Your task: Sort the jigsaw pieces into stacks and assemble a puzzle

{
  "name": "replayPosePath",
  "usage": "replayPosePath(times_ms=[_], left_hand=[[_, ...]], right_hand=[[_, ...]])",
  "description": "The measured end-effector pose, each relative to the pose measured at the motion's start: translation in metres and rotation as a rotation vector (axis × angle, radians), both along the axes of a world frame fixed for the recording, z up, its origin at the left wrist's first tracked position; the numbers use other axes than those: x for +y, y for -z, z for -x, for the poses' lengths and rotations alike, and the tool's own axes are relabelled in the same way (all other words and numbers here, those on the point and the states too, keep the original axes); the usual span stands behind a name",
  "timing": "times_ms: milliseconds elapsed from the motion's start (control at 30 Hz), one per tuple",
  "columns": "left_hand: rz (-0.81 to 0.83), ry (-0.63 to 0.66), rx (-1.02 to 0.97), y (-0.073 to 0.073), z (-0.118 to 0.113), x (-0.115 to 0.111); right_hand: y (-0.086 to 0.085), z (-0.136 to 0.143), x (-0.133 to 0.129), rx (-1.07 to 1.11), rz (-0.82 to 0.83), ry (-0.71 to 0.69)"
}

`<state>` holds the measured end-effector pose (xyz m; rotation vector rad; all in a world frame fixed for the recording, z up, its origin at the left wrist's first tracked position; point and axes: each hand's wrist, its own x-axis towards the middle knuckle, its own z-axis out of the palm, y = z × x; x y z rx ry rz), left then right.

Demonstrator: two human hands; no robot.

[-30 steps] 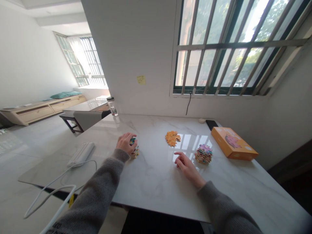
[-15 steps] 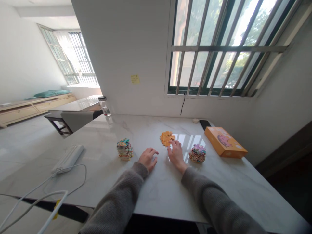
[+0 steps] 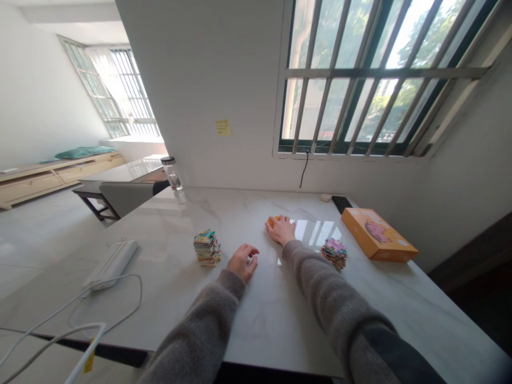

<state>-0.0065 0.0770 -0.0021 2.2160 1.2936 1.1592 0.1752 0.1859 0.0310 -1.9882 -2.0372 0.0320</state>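
Head camera: taking the right hand as the centre of a clock, with twelve towards the wall, the main change is at that centre. Half a second ago the right hand [image 3: 281, 231] was at the near edge of the loose pile of orange cardboard jigsaw pieces [image 3: 273, 220]; now it has gone further on and covers most of them. The handling thus centres on this pile, though whether the fingers grip any pieces I cannot tell. The left hand [image 3: 242, 261], at the stack a second ago, now rests at eight o'clock, fingers loosely curled, thumb apart, holding nothing visible.

Between eight and nine, the tall stack of teal-topped jigsaw pieces [image 3: 207, 249] stands untouched; at four is a lower stack of purple-topped jigsaw pieces [image 3: 334, 252].

The glossy white marbled table [image 3: 272, 320] also bears an orange cardboard box with a pink picture [image 3: 378, 234] at three, a flat black phone-like slab [image 3: 341, 204] and a small white round object [image 3: 326, 197] near two, a clear black-lidded bottle [image 3: 171, 175] at ten, and a long white power strip [image 3: 111, 266] towards nine.

Beyond, a yellow paper note [image 3: 223, 127] sticks to the wall at eleven, a barred window [image 3: 372, 74] fills one o'clock, and a pale wooden bench [image 3: 84, 170] lies past nine.
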Motion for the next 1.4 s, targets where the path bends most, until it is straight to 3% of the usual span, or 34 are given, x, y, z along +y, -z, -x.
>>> replayPosePath(times_ms=[133,267,400,533,700,833,933,1133,1300,1400], left_hand=[[0.015,-0.020,0.009,0.001,0.001,0.002],[-0.034,0.003,0.071,0.009,0.002,0.005],[-0.020,0.000,0.125,0.019,-0.004,0.004],[0.028,0.007,0.172,0.023,-0.016,-0.003],[0.009,0.024,0.215,0.022,-0.022,-0.011],[0.004,0.059,0.270,0.019,-0.020,-0.012],[0.024,0.056,0.302,0.018,-0.020,-0.012],[-0.005,0.122,0.238,0.027,-0.022,-0.008],[-0.031,0.204,0.136,0.033,-0.025,-0.006],[-0.056,0.164,0.117,0.029,-0.027,-0.007]], right_hand=[[0.000,0.001,-0.016,-0.019,-0.006,-0.094],[0.007,0.001,-0.049,-0.011,-0.023,-0.202],[0.019,-0.001,-0.086,0.087,-0.071,-0.294],[0.022,0.001,-0.109,0.237,0.021,-0.348],[0.016,-0.013,-0.108,0.402,0.078,-0.384],[0.017,-0.038,-0.104,0.327,0.029,-0.264],[0.020,-0.047,-0.108,0.299,0.035,-0.290],[0.024,-0.035,-0.119,0.532,0.105,-0.474],[0.029,-0.024,-0.122,0.824,0.140,-0.473],[0.032,-0.020,-0.124,0.943,0.134,-0.486]])
